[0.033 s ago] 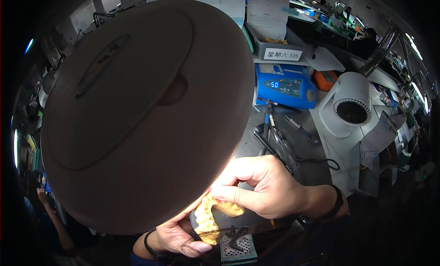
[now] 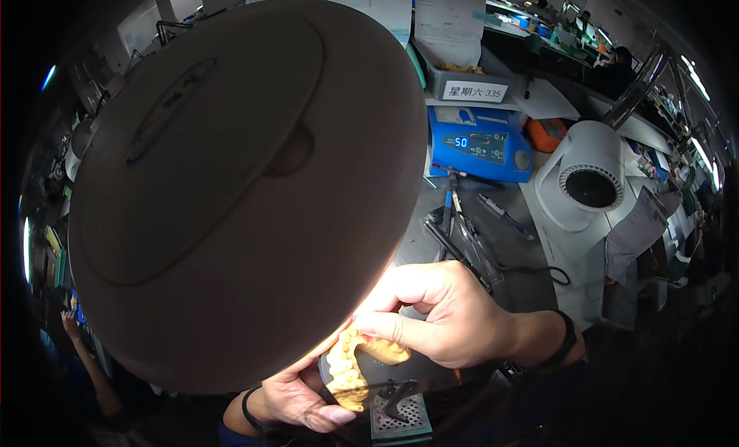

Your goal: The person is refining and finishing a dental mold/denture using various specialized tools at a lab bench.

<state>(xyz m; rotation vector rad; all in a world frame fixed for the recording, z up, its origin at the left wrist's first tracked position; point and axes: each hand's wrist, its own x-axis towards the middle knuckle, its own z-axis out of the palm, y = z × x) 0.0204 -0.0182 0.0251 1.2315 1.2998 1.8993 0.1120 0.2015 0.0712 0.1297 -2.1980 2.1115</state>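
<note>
A yellow dental model, a horseshoe-shaped arch of teeth on a dark grey base, is cradled low in the middle by my left hand. That hand's thumb stretches along the near side, while its other fingers are mostly hidden. From the right, my right hand reaches over the arch in a pinch, with thumb and fingertips at the front teeth. A big dark lamp head covers part of those fingertips, so anything small between them cannot be made out. Bright light falls on both hands.
Beyond my right hand lie handpieces with cords and a marker pen. Further back are a blue control unit, a grey bin and a white fan-like device. A perforated block sits near me. Another person's arm shows far left.
</note>
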